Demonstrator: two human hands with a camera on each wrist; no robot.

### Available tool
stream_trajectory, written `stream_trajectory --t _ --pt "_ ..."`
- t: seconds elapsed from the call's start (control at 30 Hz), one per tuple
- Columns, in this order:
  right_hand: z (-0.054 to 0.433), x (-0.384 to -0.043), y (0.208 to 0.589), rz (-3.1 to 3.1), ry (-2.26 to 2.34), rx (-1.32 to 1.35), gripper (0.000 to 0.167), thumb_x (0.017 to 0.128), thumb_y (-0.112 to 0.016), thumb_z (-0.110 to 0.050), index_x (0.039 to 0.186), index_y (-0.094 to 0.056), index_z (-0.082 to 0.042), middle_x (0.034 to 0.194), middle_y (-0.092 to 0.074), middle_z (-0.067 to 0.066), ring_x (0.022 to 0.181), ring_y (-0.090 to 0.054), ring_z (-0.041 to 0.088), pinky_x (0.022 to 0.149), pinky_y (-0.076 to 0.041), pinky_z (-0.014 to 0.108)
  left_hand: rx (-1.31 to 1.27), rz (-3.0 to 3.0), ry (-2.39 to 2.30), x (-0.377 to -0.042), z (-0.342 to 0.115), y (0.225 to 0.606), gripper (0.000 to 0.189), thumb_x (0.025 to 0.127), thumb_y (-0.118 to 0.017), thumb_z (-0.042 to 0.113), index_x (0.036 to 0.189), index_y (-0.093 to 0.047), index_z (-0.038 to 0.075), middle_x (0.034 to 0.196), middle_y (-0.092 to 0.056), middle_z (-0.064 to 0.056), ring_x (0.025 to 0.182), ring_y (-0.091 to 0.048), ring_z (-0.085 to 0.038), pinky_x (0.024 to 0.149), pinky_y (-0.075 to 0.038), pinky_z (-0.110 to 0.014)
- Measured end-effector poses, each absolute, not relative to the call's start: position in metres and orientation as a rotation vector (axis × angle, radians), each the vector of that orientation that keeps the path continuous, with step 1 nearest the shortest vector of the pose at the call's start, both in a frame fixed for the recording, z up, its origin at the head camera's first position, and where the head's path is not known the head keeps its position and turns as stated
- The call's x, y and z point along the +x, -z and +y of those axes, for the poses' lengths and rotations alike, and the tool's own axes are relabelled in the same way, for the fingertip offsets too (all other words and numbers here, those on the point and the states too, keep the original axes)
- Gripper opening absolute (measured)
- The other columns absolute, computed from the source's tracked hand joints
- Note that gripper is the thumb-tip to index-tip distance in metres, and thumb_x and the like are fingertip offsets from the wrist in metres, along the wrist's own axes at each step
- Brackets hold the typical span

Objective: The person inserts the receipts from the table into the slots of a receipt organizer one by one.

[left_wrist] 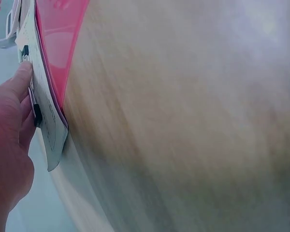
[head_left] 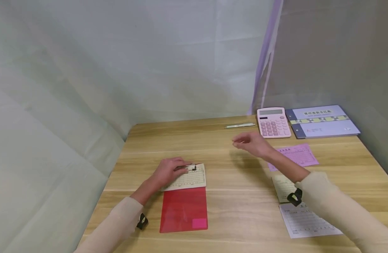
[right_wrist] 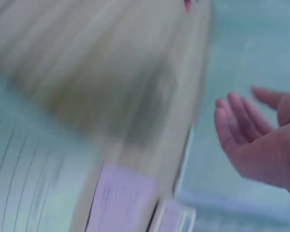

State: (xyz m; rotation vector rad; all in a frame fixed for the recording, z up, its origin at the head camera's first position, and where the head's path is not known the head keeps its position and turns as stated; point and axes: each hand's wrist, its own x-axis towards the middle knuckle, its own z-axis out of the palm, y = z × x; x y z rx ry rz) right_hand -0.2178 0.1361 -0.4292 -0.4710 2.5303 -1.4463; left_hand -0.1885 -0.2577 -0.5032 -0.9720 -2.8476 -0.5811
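My left hand is at the top edge of a red clipboard. Its thumb and fingers pinch the metal clip, which has black ends. Under the clip lies a cream printed form pad, covering the board's upper part. The left wrist view shows the thumb pressed on the clip beside the paper's edge. Over the table's middle, my right hand hangs in the air with loosely bent fingers and nothing in them. In the right wrist view its fingers curve apart from the thumb.
A pen, a pink calculator and a blue-grey ledger book lie along the back. Beneath the right forearm are a pink slip, a pale green form and a white form. Curtains enclose the table.
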Motion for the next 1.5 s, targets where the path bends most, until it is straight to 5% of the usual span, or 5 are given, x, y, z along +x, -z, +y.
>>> stream_trajectory --t 0.27,0.9,1.1,1.33,1.5 --pt "0.228 -0.213 0.412 2.772 1.179 -0.762 0.046 0.096 -0.079 -0.008 0.139 -0.066 0.001 0.135 -0.068 0.023 0.121 -0.065 0.047 0.103 -0.049 0.063 -0.912 -2.879 0.594 -0.186 -0.258 0.501 0.036 0.094 -0.084 0.028 0.13 -0.079 0.026 0.113 -0.077 0.006 0.103 -0.072 -0.012 0.09 -0.059 -0.039" --pt "0.357 -0.185 0.45 2.902 1.029 -0.225 0.059 0.103 -0.073 -0.024 0.147 -0.053 0.009 0.142 -0.053 0.039 0.123 -0.053 0.058 0.097 -0.045 0.071 -0.948 -2.861 0.621 -0.189 -0.259 0.501 0.033 0.095 -0.083 0.027 0.128 -0.08 0.023 0.11 -0.078 0.005 0.097 -0.072 -0.009 0.082 -0.059 -0.036" --pt "0.366 -0.187 0.464 2.887 0.998 -0.188 0.055 0.102 -0.074 -0.018 0.144 -0.054 0.011 0.138 -0.058 0.038 0.119 -0.058 0.055 0.093 -0.053 0.058 -0.948 -2.87 0.607 -0.189 -0.258 0.5 0.033 0.095 -0.082 0.028 0.128 -0.08 0.024 0.111 -0.078 0.006 0.1 -0.073 -0.01 0.085 -0.059 -0.037" --pt "0.369 -0.189 0.475 2.846 1.047 -0.16 0.055 0.102 -0.075 -0.018 0.144 -0.055 0.012 0.126 -0.063 0.033 0.111 -0.059 0.047 0.077 -0.046 0.016 -0.952 -2.869 0.601 -0.19 -0.256 0.501 0.033 0.095 -0.082 0.028 0.128 -0.08 0.024 0.111 -0.078 0.005 0.101 -0.073 -0.011 0.086 -0.06 -0.038" --pt "0.368 -0.191 0.48 2.853 1.045 -0.149 0.052 0.102 -0.074 -0.015 0.142 -0.057 0.012 0.121 -0.064 0.03 0.104 -0.058 0.04 0.072 -0.044 0.015 -0.955 -2.869 0.606 -0.19 -0.256 0.501 0.034 0.095 -0.083 0.028 0.128 -0.08 0.024 0.111 -0.078 0.005 0.101 -0.073 -0.011 0.086 -0.06 -0.037"
